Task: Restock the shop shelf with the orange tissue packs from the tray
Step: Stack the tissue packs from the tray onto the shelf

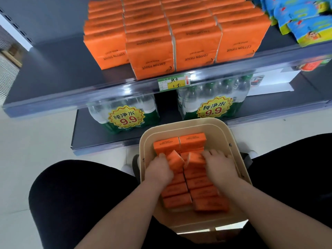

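Observation:
A beige tray [197, 123] stands on the floor between my knees, holding two rows of orange tissue packs [179, 200]. My left hand [159, 169] grips a tilted pack [175, 159] in the left row. My right hand [220, 165] grips another tilted pack [195, 159] in the right row. Both packs are lifted at one end, leaning toward each other. Above, the dark shelf [62, 76] carries several rows of upright orange tissue packs [152, 56], filling its middle and right.
The shelf's left part is bare. Blue snack bags [305, 24] sit at the shelf's far right. Below it, shrink-wrapped water bottle packs [124, 115] with 9.9 price stickers stand behind the tray. A price tag [173, 82] hangs on the shelf edge.

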The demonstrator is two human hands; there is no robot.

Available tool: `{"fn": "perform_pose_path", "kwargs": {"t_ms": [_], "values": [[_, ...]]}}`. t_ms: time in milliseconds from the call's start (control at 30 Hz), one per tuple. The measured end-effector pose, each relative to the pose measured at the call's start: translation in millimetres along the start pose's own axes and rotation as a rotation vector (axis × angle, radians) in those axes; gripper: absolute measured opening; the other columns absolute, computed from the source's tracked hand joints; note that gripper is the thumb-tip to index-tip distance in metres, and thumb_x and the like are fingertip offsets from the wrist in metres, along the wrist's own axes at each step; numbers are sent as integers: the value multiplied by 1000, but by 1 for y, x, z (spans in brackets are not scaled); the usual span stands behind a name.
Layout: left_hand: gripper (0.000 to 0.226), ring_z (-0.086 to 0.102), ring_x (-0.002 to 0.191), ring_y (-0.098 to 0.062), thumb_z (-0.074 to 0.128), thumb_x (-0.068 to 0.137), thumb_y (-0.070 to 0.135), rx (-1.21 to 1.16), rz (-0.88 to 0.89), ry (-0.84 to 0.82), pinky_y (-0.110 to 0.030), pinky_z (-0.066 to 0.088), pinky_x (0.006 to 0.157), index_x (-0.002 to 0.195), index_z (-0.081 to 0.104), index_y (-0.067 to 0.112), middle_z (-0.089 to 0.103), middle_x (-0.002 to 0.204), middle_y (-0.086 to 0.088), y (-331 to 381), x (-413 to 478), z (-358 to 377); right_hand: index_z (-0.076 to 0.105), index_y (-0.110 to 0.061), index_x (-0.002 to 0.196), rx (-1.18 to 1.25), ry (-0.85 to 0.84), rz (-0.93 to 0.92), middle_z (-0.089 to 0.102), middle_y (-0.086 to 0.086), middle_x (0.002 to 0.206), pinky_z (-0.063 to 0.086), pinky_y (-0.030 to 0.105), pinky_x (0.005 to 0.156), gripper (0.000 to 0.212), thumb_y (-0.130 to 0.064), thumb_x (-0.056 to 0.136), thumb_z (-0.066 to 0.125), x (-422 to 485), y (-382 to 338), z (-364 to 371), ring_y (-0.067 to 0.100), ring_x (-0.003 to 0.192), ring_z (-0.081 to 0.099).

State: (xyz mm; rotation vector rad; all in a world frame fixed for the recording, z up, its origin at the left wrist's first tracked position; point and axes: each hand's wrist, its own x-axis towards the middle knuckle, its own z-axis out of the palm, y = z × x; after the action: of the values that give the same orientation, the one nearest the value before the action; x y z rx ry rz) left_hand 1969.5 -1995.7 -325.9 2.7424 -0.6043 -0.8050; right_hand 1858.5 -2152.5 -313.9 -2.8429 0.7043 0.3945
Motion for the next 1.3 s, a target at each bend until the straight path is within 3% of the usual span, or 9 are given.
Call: {"fn": "perform_pose_path", "kwargs": {"t_ms": [167, 333, 667, 800, 1067, 1167, 1300], "values": [[46, 63, 100, -29, 57, 79, 20, -107, 72, 223, -38, 52, 80, 123, 46, 19, 64, 109, -5, 8, -12, -52, 44, -31, 132, 62, 159, 4, 53, -1, 129, 40, 42, 98, 42, -22, 91, 45, 5, -4, -44, 23, 120, 48], [37, 64, 90, -28, 60, 80, 21, -154, 154, 416, -34, 49, 70, 115, 49, 15, 67, 98, -5, 16, -27, -115, 42, -30, 135, 107, 295, -40, 52, 0, 131, 37, 42, 98, 44, -22, 92, 48, 5, -15, -95, 24, 123, 46], [44, 59, 99, -34, 54, 79, 11, -76, 163, 748, -36, 45, 69, 122, 49, 13, 64, 107, -11, 19, -33, -254, 40, -28, 138, 31, 643, -227, 52, 2, 127, 34, 42, 93, 52, -16, 89, 55, 27, -69, -223, 26, 118, 46], [45, 57, 100, -29, 53, 77, 8, -62, 123, 755, -39, 50, 77, 121, 50, 15, 64, 104, -7, 14, -18, -289, 39, -29, 138, -15, 664, -276, 51, 0, 128, 32, 40, 91, 56, -12, 88, 56, 45, -83, -240, 24, 119, 44], [27, 59, 78, -24, 46, 73, 6, 118, 15, 527, -30, 48, 61, 93, 62, 13, 63, 85, -4, 14, 15, -323, 37, -31, 139, -41, 609, -296, 49, -2, 132, 31, 39, 94, 51, -19, 92, 53, 64, -91, -249, 21, 122, 42], [27, 55, 93, -27, 45, 75, 4, 162, -18, 555, -37, 51, 73, 99, 56, 12, 60, 95, -8, 19, 29, -326, 36, -31, 140, -42, 606, -313, 49, -3, 131, 30, 39, 93, 50, -20, 94, 52, 67, -93, -249, 21, 121, 42], [45, 38, 118, -31, 45, 82, 3, 200, 63, 598, -43, 48, 85, 124, 52, 17, 45, 123, -14, 21, 57, -327, 37, -32, 140, -33, 615, -324, 49, -3, 130, 30, 39, 93, 51, -19, 93, 52, 73, -91, -253, 21, 120, 42]]}}
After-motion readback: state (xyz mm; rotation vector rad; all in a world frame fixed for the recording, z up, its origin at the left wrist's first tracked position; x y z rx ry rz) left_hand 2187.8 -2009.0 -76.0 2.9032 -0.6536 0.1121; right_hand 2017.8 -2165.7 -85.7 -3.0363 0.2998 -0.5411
